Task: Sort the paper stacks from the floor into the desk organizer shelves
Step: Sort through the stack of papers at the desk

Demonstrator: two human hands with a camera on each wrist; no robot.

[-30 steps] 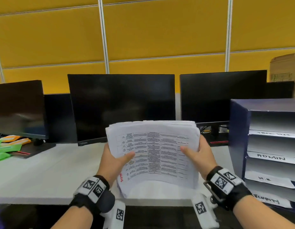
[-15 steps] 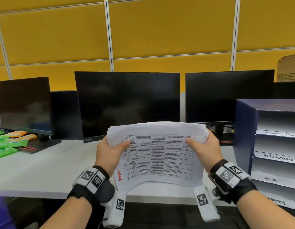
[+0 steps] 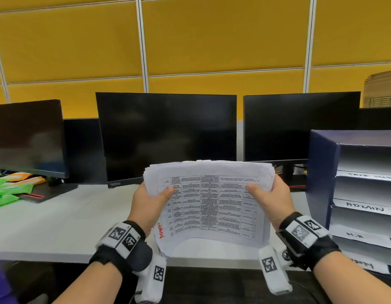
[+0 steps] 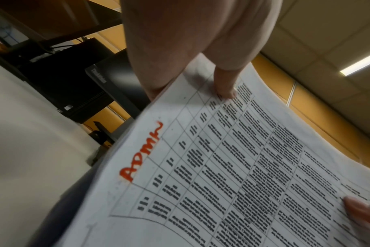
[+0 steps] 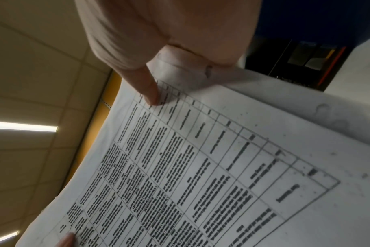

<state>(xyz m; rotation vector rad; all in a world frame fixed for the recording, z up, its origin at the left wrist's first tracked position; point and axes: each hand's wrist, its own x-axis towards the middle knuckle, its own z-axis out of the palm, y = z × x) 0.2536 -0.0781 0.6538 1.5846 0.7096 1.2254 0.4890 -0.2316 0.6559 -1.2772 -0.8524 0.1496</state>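
I hold a thick paper stack above the desk's front edge, its top sheet a printed table with "ADMIN" written in red at the lower left corner. My left hand grips the stack's left side, thumb on top. My right hand grips the right side the same way, thumb pressed on the sheet. The stack bows upward in the middle. The dark blue desk organizer stands to the right, with white shelves labelled "ADMIN" and "H.R".
A white desk runs across in front of me. Three black monitors stand along its back against a yellow partition wall. Green and orange packets lie at the far left. A cardboard box sits behind the organizer.
My view has shifted a little left and the stack has risen slightly; both hands keep the same grip on the paper stack.
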